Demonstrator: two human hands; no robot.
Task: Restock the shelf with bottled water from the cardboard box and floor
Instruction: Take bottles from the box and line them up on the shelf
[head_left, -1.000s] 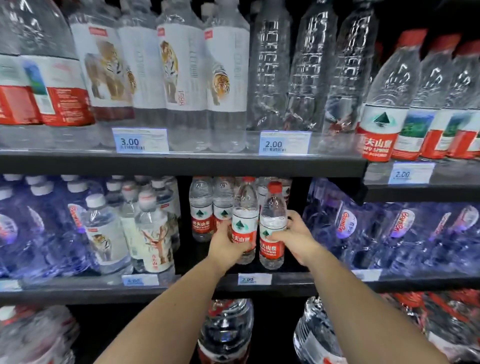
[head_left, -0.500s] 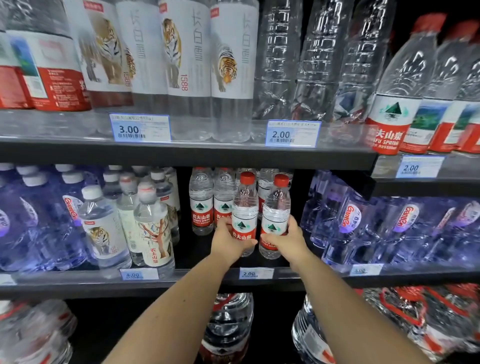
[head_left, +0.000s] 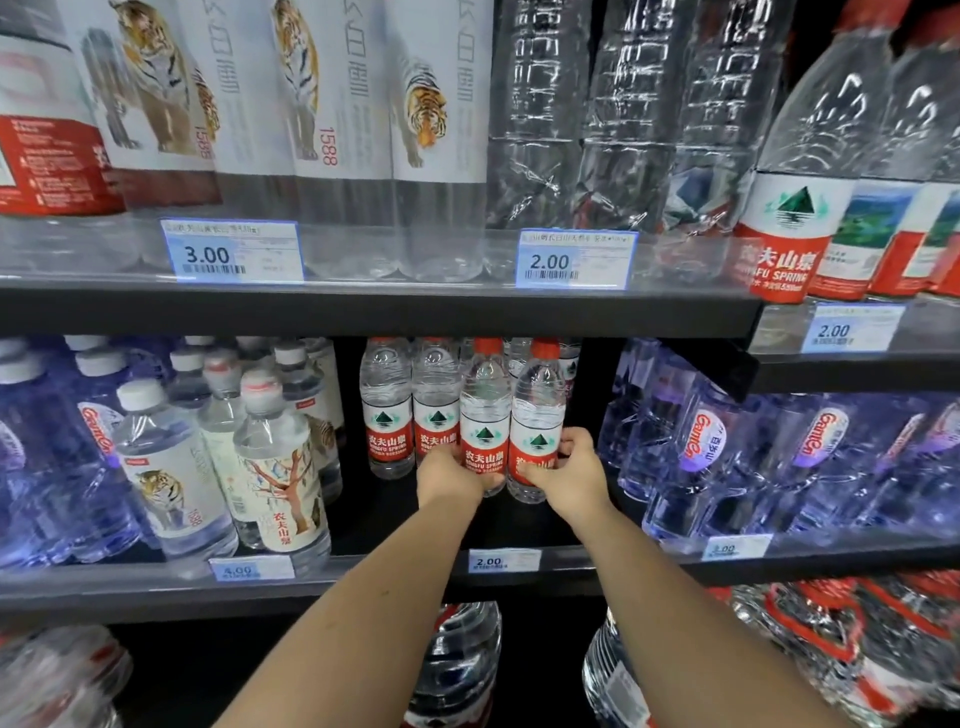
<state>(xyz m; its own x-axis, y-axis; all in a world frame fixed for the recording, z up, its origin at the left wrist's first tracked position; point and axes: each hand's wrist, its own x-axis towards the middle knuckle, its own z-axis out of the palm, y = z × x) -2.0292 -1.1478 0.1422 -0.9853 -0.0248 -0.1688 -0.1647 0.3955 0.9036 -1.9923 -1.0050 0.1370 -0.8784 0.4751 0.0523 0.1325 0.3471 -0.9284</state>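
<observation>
Two small red-capped water bottles stand side by side on the dark middle shelf (head_left: 519, 525). My left hand (head_left: 452, 475) grips the base of the left bottle (head_left: 484, 410). My right hand (head_left: 569, 467) wraps the lower part of the right bottle (head_left: 537, 410). Both bottles are upright, with red-and-white labels, and sit just in front of and beside two matching bottles (head_left: 387, 410) further back in the same slot. No cardboard box is in view.
Tiger-label and tree-label bottles (head_left: 280, 467) stand left of the slot, blue-tinted bottles (head_left: 696, 447) to the right. The upper shelf (head_left: 363, 306) hangs close above the caps. Large jugs (head_left: 457, 665) fill the bottom shelf. A 2.00 price tag (head_left: 503, 561) marks the slot.
Both hands have pushed the two bottles deeper into the shelf slot, closer to the bottles at the back. The view has moved nearer to the shelf.
</observation>
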